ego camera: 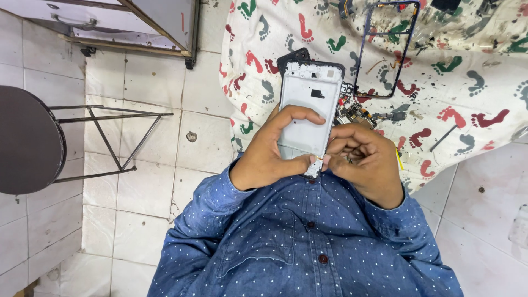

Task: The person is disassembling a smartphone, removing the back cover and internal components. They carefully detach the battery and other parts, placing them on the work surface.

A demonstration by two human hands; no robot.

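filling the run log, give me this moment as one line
left hand: holds white phone frame | right hand: pinches its lower edge | cloth: loose parts

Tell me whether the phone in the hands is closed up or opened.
Opened. The phone shows its bare white inner frame with no cover; the left hand holds it, the right hand pinches its lower edge, and loose boards lie beside it.

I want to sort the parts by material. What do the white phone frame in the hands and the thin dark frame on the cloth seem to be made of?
The white phone frame looks like matte plastic: flat, even white without glare. The thin dark frame may be metal, slim and slightly glossy, but painted plastic is possible.
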